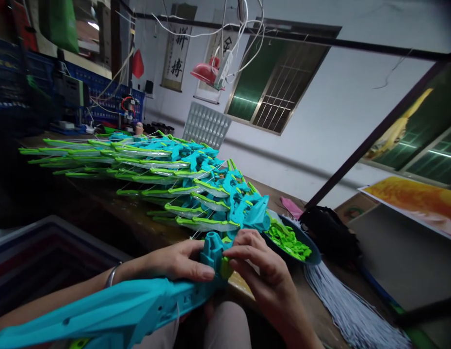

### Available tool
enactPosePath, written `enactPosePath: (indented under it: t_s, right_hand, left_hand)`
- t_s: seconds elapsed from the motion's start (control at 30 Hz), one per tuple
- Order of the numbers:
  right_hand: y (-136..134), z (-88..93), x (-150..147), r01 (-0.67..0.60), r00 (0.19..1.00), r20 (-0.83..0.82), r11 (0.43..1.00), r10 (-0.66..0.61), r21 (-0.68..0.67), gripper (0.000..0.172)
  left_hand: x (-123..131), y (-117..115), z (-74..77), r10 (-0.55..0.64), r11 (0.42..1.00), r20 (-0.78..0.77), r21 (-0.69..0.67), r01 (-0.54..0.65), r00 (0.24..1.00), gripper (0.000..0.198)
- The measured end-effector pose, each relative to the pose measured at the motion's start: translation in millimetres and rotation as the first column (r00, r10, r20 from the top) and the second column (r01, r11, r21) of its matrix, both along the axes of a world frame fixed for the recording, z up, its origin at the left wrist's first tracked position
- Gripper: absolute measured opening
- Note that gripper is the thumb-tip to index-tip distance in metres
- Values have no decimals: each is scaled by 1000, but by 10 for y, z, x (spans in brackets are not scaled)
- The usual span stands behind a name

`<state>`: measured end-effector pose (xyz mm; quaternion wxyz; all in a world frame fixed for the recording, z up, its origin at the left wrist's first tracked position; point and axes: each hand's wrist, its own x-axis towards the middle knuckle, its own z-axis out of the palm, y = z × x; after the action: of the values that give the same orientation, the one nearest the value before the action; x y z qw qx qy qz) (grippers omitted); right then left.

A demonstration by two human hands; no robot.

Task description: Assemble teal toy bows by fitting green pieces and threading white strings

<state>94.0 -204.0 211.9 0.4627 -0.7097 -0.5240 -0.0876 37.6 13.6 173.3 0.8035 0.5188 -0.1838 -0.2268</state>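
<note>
Both hands meeting low in the middle, at the front end of a blue toy crossbow [112, 310]. Left hand [174, 261] closed over the stock from the left, thumb and fingers wrapped near the raised blue head [213, 245]. Right hand [260, 266] coming in from the right, fingertips pinched on a small green piece [225, 267] pressed against that head. Long axis running from lower left, across the lap, up and right to the hands; tail cut off by the frame's left edge. Just beyond the hands, on the worktop [138, 213], a row of finished crossbows [167, 169]; nearest the right hand, a dark dish [313, 257] of green parts [289, 240]. Green piece mostly hidden by fingers, shape unclear; underside of stock and palms unseen.
</note>
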Motion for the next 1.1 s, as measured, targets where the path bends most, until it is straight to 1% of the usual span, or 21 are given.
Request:
enactPosePath:
  t_s: [0.1,0.2,0.3,0.43,0.5,0.57,0.63,0.7,0.8,0.83,0.9,1.0,1.07,1.1]
  right_hand:
    - [10,-10,-18,15,1000,-25,1000,-15,8,22]
    - [39,-7,-25,19,1000,-22,1000,-19,4,19]
    - [78,-18,-17,36,998,51,999,-36,-4,17]
    - [98,-97,1,101,977,191,995,-97,-9,15]
    - [87,-153,10,140,970,202,990,-138,5,15]
    - [66,-192,18,150,970,192,989,-148,1,15]
    - [41,-196,27,133,971,205,990,-122,-42,18]
    - [17,-162,33,100,970,233,989,-72,-111,23]
    - [-8,-89,28,49,970,244,983,-4,-177,29]
    - [-13,-72,19,35,971,239,985,6,-169,30]
    - [-21,-57,-8,21,975,224,993,6,-120,26]
    - [-26,-71,-61,26,972,233,999,-17,-37,15]
    - [-20,-85,-92,33,966,255,999,-32,-2,14]
    - [-14,-89,-105,30,964,263,999,-32,11,14]
  left_hand:
    - [59,5,-103,26,1000,43,12,-27,999,60]
    - [76,3,-128,6,1000,28,-8,-6,1000,60]
    - [29,-1,-43,17,1000,21,-12,-17,1000,57]
    - [-49,-2,88,78,995,58,52,-81,995,49]
    - [-65,-2,109,112,990,90,77,-119,990,50]
    - [-66,-4,111,127,984,102,114,-139,987,52]
    - [-63,-9,115,118,979,102,152,-133,988,53]
    - [-62,-14,131,87,978,104,180,-105,991,50]
    - [-69,-22,162,-6,986,24,168,2,1000,46]
    - [-71,-23,165,-28,987,-8,159,29,1000,45]
    - [-68,-23,152,-35,987,-32,156,39,999,44]
    - [-38,-20,85,-5,983,35,183,-2,999,49]
    - [-7,-22,33,-11,979,52,204,0,999,55]
    - [8,-26,12,-17,977,64,214,3,998,55]
